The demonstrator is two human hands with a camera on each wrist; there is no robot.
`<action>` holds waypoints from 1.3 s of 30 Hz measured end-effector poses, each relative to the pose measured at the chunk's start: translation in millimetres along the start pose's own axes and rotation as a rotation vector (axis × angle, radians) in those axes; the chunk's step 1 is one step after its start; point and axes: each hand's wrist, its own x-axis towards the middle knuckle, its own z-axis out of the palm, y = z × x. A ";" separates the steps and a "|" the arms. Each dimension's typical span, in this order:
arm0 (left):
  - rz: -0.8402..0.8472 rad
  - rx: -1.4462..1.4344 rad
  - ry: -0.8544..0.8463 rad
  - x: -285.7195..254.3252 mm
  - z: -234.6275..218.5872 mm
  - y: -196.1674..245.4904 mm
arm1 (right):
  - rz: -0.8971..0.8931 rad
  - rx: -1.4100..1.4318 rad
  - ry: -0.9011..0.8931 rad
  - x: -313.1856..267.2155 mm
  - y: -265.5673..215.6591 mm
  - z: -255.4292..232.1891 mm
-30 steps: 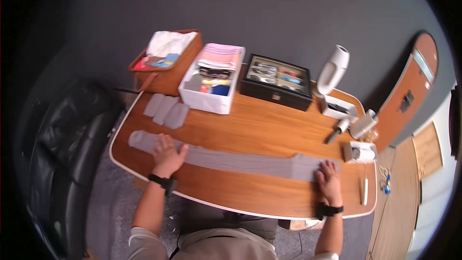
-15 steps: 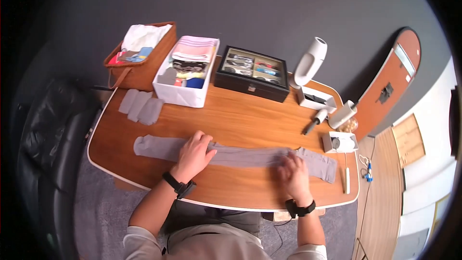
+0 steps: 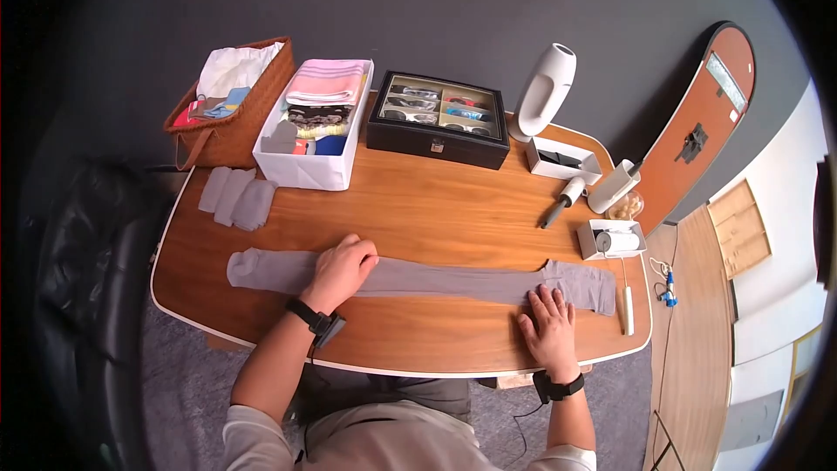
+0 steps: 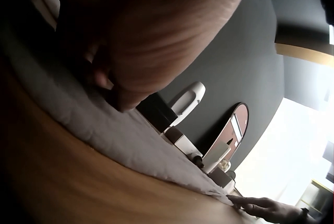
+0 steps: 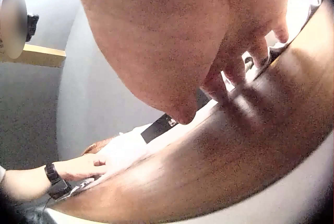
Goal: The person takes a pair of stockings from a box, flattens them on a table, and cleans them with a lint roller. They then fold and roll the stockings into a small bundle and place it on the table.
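A pair of grey tights (image 3: 453, 279) lies lengthwise across the table, with its wider end (image 3: 580, 286) at the right. My left hand (image 3: 342, 270) rests on the left half, fingers bent under the palm. In the left wrist view its thumb tip is right at the fabric (image 4: 130, 138); whether the fingers pinch it I cannot tell. Toward the wider end, my right hand (image 3: 549, 327) lies with straight, slightly spread fingers, the fingertips on the near edge of the cloth. Folded grey pieces (image 3: 237, 198) overlap one another behind the left end of the tights.
Along the back stand a brown basket (image 3: 228, 141) of clothes, a white bin (image 3: 305, 173) of folded textiles and a black eyewear case (image 3: 436, 146). At the right are a white dryer-like device (image 3: 545, 92), small white boxes (image 3: 582, 255) and a thin white stick (image 3: 628, 310).
My right hand has come left from the wide end, lifted over the cloth, and now rests at its near edge. The left hand's fingers have bent further. The head view has shifted.
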 end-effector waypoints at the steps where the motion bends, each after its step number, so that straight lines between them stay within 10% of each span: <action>1: 0.006 0.012 -0.005 0.2 -0.3 1.3 | -0.007 -0.014 0.026 3.0 -2.2 -1.0; 15: 0.023 0.092 0.212 -38.4 -33.2 -7.0 | -0.146 0.240 0.182 102.7 -88.7 18.5; 39: -0.518 0.541 0.389 -116.5 -103.2 -136.3 | 0.070 0.022 0.018 42.6 0.7 17.0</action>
